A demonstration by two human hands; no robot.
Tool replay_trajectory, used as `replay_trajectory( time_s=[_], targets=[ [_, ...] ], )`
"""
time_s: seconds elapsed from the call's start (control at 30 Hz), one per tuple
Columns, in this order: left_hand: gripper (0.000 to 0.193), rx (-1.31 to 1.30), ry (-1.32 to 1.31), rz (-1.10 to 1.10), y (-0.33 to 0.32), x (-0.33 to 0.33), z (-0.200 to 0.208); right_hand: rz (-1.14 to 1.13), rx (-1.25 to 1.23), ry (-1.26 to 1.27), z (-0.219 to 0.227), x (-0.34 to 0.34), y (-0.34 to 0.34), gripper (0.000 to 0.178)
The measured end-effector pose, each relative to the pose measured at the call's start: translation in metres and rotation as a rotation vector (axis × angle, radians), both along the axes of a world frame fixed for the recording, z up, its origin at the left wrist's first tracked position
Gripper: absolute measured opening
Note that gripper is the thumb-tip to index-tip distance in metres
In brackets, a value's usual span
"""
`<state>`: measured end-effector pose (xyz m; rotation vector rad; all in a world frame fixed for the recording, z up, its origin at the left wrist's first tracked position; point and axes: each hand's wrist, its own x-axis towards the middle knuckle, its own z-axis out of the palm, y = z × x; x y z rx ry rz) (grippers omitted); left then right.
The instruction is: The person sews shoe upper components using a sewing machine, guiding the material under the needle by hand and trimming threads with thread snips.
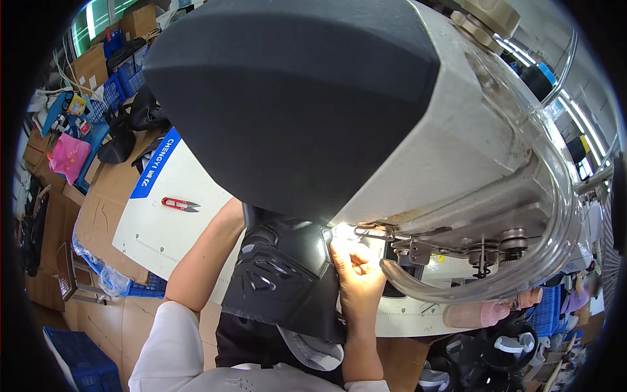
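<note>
A black, moulded boot upper (281, 264) with raised ridges and a grey lining (312, 349) hangs in front of me below the sewing machine (294, 98). My right hand (359, 274) has its fingers curled and pinched at the upper's right edge, beside the lit sewing spot. From the left, my left forearm reaches to the upper's far side. Only the wrist end of my left hand (234, 212) shows; the machine head hides its fingers. The needle area is mostly hidden too. Red-handled thread snips (179, 204) lie on the white machine table (147, 238), left of my forearm.
The machine head fills the upper middle, with a clear tube (483, 287) curving down its right. Black boots (117, 134) and blue baskets (130, 75) stand at the far left. Pink bottles (477, 313) and several black uppers (464, 359) are at lower right. Another person sits far right.
</note>
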<state>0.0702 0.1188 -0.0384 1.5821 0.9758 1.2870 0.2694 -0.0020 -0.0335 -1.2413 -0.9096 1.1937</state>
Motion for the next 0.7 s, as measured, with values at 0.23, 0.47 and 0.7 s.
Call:
replay_trajectory(
  time_s=[0.23,0.47,0.7],
  targets=[
    [0.03,0.025,-0.023,-0.019,0.001,-0.006,-0.007,-0.045,-0.084,0.121,-0.017,0.009,-0.001,0.02],
    [0.026,-0.031,0.091,0.159,-0.038,-0.002,0.01,0.187,0.143,-0.294,0.013,0.014,0.001,0.022],
    [0.024,0.062,0.484,0.422,-0.069,-0.083,0.004,0.747,0.154,-0.272,0.062,0.034,-0.008,0.032]
  ],
)
